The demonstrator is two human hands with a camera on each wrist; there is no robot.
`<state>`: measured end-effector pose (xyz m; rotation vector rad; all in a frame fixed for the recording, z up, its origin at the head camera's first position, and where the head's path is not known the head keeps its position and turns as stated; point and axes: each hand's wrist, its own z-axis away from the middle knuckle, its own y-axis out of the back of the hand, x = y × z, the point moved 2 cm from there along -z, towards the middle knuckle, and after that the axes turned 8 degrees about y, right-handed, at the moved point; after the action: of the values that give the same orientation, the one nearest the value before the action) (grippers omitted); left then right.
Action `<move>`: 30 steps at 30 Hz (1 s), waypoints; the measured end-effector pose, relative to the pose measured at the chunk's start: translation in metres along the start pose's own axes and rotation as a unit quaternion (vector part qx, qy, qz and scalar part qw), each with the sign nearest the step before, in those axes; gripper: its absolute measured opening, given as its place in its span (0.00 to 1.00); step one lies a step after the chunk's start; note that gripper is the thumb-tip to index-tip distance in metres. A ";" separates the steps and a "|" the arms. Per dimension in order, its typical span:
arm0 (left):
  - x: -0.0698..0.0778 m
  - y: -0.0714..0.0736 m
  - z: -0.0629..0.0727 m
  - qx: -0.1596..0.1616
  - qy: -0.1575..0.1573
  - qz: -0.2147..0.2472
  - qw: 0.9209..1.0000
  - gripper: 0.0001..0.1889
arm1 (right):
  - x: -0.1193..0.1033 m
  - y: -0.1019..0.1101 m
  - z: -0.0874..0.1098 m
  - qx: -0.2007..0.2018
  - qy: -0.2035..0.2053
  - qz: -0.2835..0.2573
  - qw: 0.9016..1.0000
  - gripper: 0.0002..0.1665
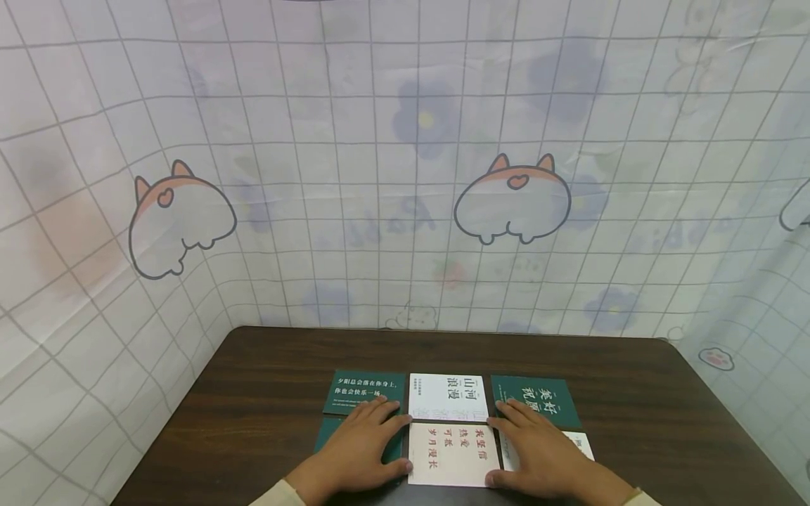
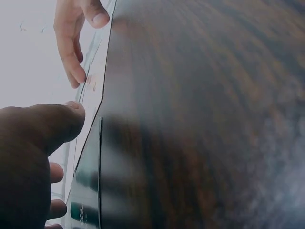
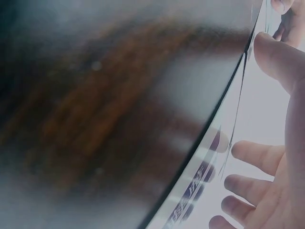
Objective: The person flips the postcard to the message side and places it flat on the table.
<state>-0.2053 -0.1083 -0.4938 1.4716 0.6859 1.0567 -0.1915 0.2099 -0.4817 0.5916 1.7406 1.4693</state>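
Several printed cards lie flat in two rows on the brown table. The back row has a green card (image 1: 363, 383), a white card (image 1: 439, 397) with dark characters, and another green card (image 1: 563, 404). In the front row, a green card (image 1: 327, 430) and a white card (image 1: 581, 443) flank a cream card (image 1: 452, 453) with red characters. My left hand (image 1: 361, 446), fingers spread, lies over the left cards, its thumb by the cream card's left edge. Fingers extended, my right hand (image 1: 538, 446) covers much of the right cards, thumb at the cream card's right edge.
The dark wood-grain table (image 1: 253, 400) has its far edge near a hanging cloth (image 1: 354, 267) with a grid and cartoon print. The cloth also encloses the left and right sides. Light sleeves show at both wrists.
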 end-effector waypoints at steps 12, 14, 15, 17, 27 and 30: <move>0.001 0.001 0.000 0.005 -0.004 -0.003 1.000 0.38 | -0.001 0.001 -0.002 -0.008 -0.002 -0.003 1.000 0.58; 0.001 0.001 0.000 0.005 -0.004 -0.002 1.000 0.38 | 0.000 0.000 -0.002 -0.008 -0.005 -0.003 1.000 0.58; 0.001 0.001 0.000 0.004 -0.003 -0.002 1.000 0.38 | 0.000 0.000 -0.003 -0.008 -0.007 -0.004 1.000 0.57; 0.002 0.001 0.000 0.002 -0.002 -0.002 1.000 0.38 | -0.001 0.000 -0.003 -0.010 -0.010 -0.006 1.000 0.57; 0.002 0.001 -0.001 -0.001 -0.003 0.003 1.000 0.36 | -0.001 0.000 -0.006 0.009 -0.013 -0.012 1.000 0.53; 0.002 0.001 -0.002 -0.002 -0.003 0.008 1.000 0.36 | 0.000 -0.001 -0.007 0.011 -0.016 -0.013 1.000 0.53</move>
<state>-0.2064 -0.1058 -0.4926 1.4787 0.6693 1.0648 -0.1969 0.2060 -0.4820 0.5990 1.7359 1.4177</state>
